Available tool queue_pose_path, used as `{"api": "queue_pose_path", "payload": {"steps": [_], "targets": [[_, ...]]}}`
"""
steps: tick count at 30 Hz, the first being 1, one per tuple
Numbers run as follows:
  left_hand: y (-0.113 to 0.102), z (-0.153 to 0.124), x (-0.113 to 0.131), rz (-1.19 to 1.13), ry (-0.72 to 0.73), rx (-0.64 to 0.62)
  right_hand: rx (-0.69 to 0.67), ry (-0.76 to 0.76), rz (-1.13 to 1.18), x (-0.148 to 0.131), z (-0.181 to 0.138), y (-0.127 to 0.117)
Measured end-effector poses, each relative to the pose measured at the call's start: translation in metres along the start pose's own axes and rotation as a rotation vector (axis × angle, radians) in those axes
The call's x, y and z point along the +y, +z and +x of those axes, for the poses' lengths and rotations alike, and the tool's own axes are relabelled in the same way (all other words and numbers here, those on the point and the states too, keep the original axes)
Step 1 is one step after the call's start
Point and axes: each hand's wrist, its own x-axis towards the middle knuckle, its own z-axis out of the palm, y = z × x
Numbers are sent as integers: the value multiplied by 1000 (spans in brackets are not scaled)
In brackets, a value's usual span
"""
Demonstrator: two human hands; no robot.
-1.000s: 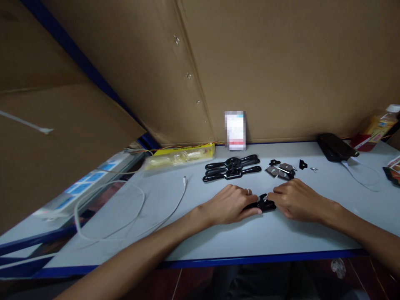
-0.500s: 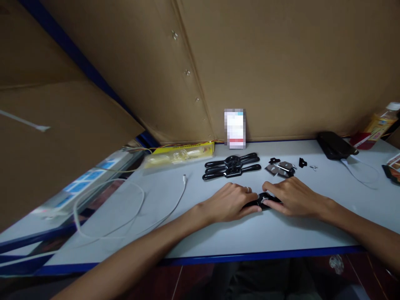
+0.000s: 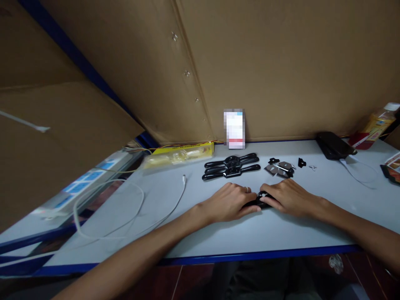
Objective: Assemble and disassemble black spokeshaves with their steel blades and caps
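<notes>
A black spokeshave (image 3: 264, 203) lies low over the front half of the table, with a small silver piece on its middle. My left hand (image 3: 233, 202) is closed round its left handle, thumb along the near side. At the middle and right side, my right hand (image 3: 286, 198) grips it, thumb and fingers close to the silver piece; its right handle is hidden under that hand. Beyond my hands lie several more black spokeshaves (image 3: 231, 171), side by side. To their right is a pile of grey blades (image 3: 278, 168), with a black cap piece (image 3: 301, 162) and a silver thumbscrew (image 3: 312, 168).
A phone (image 3: 235, 129) leans on the cardboard wall. Yellow packaging (image 3: 181, 155) lies back left, near a white cable (image 3: 140, 200) and a power strip (image 3: 84, 183). A black device (image 3: 336, 146) and a bottle (image 3: 379, 125) stand back right. The blue table edge (image 3: 250, 255) is nearest me.
My right fingers and thumb have shifted slightly on the spokeshave's middle, drawing closer round it. My left hand keeps its hold on the handle.
</notes>
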Motion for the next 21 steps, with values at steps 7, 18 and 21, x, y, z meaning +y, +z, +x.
{"api": "queue_pose_path", "payload": {"steps": [7, 18, 21], "targets": [[1, 0, -2, 25, 25, 0, 15, 5, -37, -2, 3, 3], [-1, 0, 0, 28, 4, -24, 182, 252, -149, 25, 9, 0], [-2, 0, 1, 18, 1, -26, 191, 342, -182, 40, 11, -1]]}}
